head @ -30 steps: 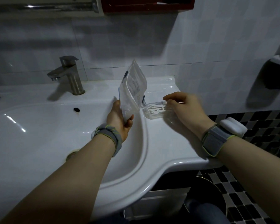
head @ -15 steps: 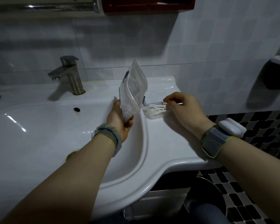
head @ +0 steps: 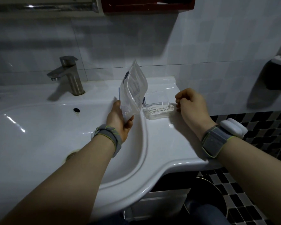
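Note:
My left hand [head: 120,117] grips the bottom of a clear plastic pouch [head: 133,93] and holds it upright over the sink's right rim. Just right of it, a small clear box [head: 157,113] with its lid up sits on the white counter [head: 169,140]; several white floss picks lie inside. My right hand [head: 191,104] hovers at the box's right end with fingers curled, and a thin white floss pick [head: 187,100] shows between its fingertips.
The white basin [head: 39,127] fills the left, with a steel faucet [head: 68,75] behind it. A black wall holder [head: 276,75] hangs at the right. A red cabinet [head: 146,4] and a metal rail [head: 39,7] run overhead. Tiled wall stands close behind the counter.
My right hand has drawn back to the right, off the box, uncovering the picks inside. The left hand and pouch have stayed put.

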`<action>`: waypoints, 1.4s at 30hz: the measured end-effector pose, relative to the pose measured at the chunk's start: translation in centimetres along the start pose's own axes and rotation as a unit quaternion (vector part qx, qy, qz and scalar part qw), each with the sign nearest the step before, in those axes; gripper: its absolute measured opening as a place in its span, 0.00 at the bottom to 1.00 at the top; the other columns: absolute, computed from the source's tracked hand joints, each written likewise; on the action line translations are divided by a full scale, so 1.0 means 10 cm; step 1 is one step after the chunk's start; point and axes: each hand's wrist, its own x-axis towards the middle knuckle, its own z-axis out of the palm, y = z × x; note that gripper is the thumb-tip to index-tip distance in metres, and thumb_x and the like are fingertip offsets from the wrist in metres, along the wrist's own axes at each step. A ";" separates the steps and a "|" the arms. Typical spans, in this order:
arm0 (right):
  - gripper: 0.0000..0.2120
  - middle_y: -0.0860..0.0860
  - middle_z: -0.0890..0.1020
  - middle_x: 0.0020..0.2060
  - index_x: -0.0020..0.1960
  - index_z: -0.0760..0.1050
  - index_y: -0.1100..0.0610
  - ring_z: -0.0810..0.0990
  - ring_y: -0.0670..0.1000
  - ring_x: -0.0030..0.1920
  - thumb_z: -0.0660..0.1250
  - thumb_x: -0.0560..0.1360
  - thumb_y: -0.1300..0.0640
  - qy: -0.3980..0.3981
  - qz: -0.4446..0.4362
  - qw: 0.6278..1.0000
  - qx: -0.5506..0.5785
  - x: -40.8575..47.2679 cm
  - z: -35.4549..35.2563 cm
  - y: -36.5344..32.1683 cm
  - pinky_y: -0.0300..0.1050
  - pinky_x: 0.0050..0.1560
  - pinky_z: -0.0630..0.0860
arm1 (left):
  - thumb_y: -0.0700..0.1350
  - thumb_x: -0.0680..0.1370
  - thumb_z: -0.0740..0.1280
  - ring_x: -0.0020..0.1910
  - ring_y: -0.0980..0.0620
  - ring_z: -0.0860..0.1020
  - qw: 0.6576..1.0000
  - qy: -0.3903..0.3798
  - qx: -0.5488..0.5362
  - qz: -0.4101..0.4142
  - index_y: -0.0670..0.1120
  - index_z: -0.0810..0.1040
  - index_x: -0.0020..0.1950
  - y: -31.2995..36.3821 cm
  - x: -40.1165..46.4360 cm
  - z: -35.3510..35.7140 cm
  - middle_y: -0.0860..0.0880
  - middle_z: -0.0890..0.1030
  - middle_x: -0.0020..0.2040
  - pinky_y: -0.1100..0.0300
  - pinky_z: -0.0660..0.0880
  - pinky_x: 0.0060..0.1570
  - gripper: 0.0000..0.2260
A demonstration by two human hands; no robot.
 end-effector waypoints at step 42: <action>0.09 0.49 0.79 0.39 0.48 0.76 0.53 0.78 0.53 0.43 0.62 0.72 0.64 -0.015 -0.018 0.993 -0.115 -0.02 0.02 -0.01 0.43 0.46 0.74 | 0.56 0.80 0.60 0.22 0.57 0.71 0.996 -0.080 0.033 -0.026 0.50 0.74 0.48 -0.06 -0.09 0.19 0.49 0.74 0.37 0.70 0.63 0.18 0.10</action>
